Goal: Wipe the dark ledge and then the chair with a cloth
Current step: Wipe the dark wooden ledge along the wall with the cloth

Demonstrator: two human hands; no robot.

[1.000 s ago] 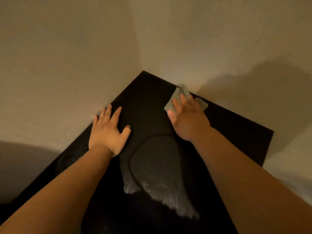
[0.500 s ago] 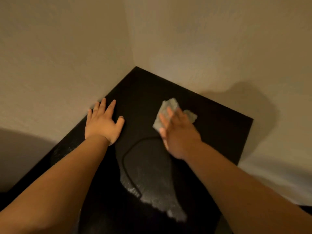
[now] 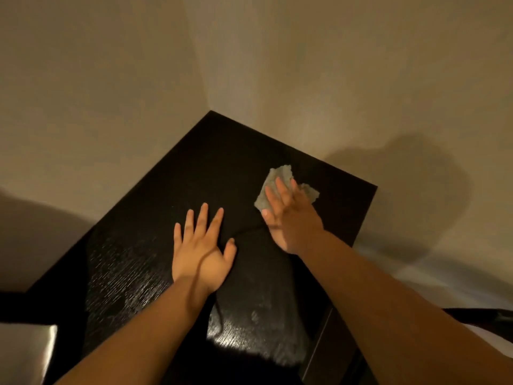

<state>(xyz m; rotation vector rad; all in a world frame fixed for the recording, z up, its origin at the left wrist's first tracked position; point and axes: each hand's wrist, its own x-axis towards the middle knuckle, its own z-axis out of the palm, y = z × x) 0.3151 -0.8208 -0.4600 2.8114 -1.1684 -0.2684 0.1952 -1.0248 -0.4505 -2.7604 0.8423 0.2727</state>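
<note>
Both arms are cut off at the bottom edge. Off the near left side of the dark ledge (image 3: 216, 162) sits a pale shiny thing (image 3: 25, 351), cut off and too dim to name. The left hand (image 3: 200, 254) lies flat on the middle of the ledge, fingers spread. A bit further back, the right hand (image 3: 288, 218) presses straight, close-together fingers on the grey cloth (image 3: 281, 171), hiding its near part. The ledge's far corner meets the walls (image 3: 111, 93).

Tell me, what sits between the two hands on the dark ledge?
Only bare ledge between the left hand and the right hand, which presses the cloth; head view shows it.
</note>
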